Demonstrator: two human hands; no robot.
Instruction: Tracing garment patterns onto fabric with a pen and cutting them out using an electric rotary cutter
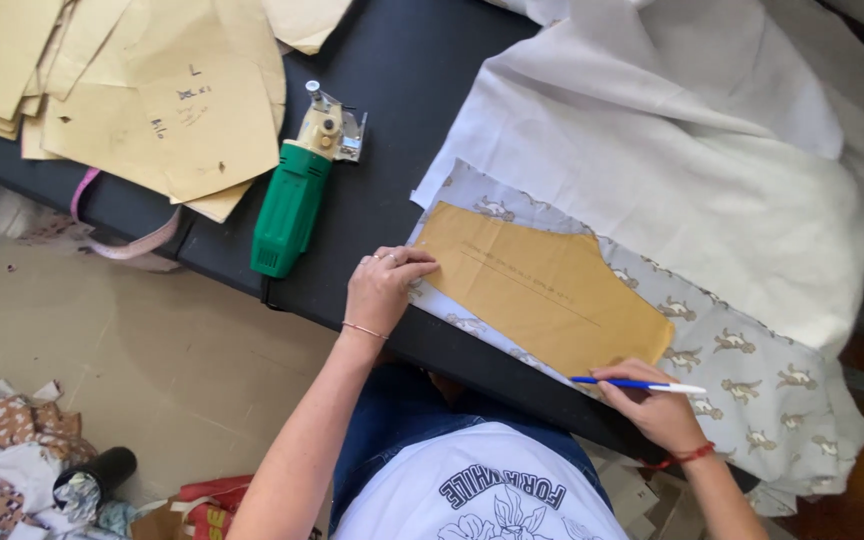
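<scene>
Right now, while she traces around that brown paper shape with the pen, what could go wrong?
The paper pattern is pinned only by the left hand at one end, so it might slide as the right hand drags the blue pen along its edge. The printed fabric hangs over the table edge and could slip. The green cutting tool lies close to her arm.

On the black table (392,60): one brown paper pattern piece (542,290) lying on one printed fabric piece (752,390), one plain white cloth (712,160) at the far right edge, one green electric cutter (297,200), one blue pen (637,384), one pink measuring tape (102,240) over the near edge, and one heap of paper patterns (132,80), too overlapped to count.
</scene>
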